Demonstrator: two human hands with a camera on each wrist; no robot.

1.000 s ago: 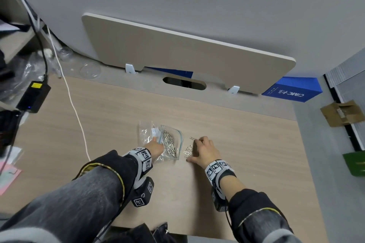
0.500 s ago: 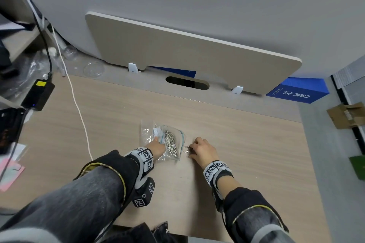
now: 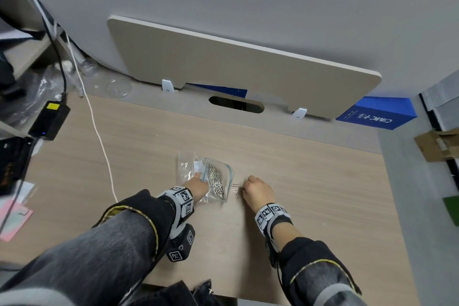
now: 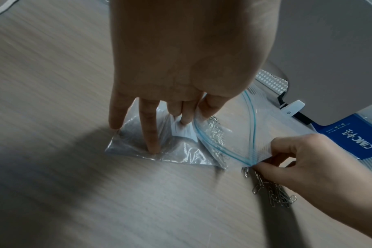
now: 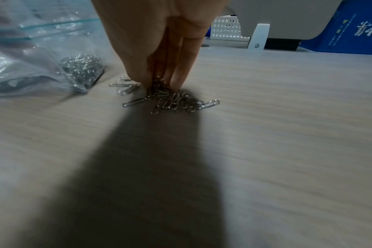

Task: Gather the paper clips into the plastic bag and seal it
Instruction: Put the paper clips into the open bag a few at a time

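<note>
Wood-grain worktop (image 3: 310,181). Left hand (image 3: 198,185), fingers straight, pins zip bag (image 3: 218,181) flat, mouth open. Right hand (image 3: 257,190) at bag's 3 o'clock, fingertips (image 5: 176,80) pinching loose paper clips (image 5: 172,99) heaped beside bag.

Wooden desk (image 3: 298,181): bag (image 3: 224,176), clips (image 5: 172,100), perhaps cable (image 3: 99,136)

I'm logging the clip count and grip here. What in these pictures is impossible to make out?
- Number of paper clips: right wrist view, tangled under the right hand.
- Clips in the plastic bag: head view, too small.
- Left hand thumb: left wrist view, hidden behind the hand.
</note>
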